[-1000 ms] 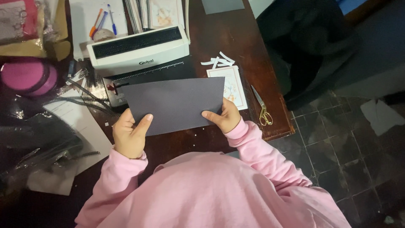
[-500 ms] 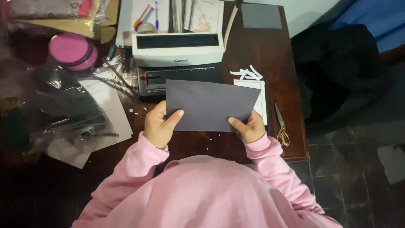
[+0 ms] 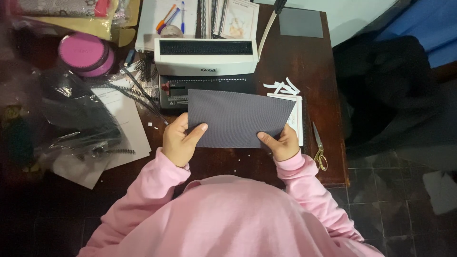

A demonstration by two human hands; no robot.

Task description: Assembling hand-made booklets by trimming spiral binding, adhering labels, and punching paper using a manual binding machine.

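Note:
A dark grey sheet of card [image 3: 238,118] is held flat over the brown wooden desk [image 3: 295,52], just in front of a white and black binding machine [image 3: 205,57]. My left hand [image 3: 180,141] grips the sheet's near left corner, thumb on top. At the near right edge my right hand [image 3: 282,143] pinches it. Both arms wear pink sleeves.
White paper sheets and cut strips [image 3: 284,90] lie right of the card, with gold-handled scissors [image 3: 319,147] near the desk's right edge. Black spiral coils [image 3: 138,93], papers and plastic bags lie left. Pink round tins [image 3: 88,53], pens [image 3: 169,16] and booklets sit at the back.
The view has shifted so the desk sits more central. Both hands still hold the grey card, which stays in front of the machine.

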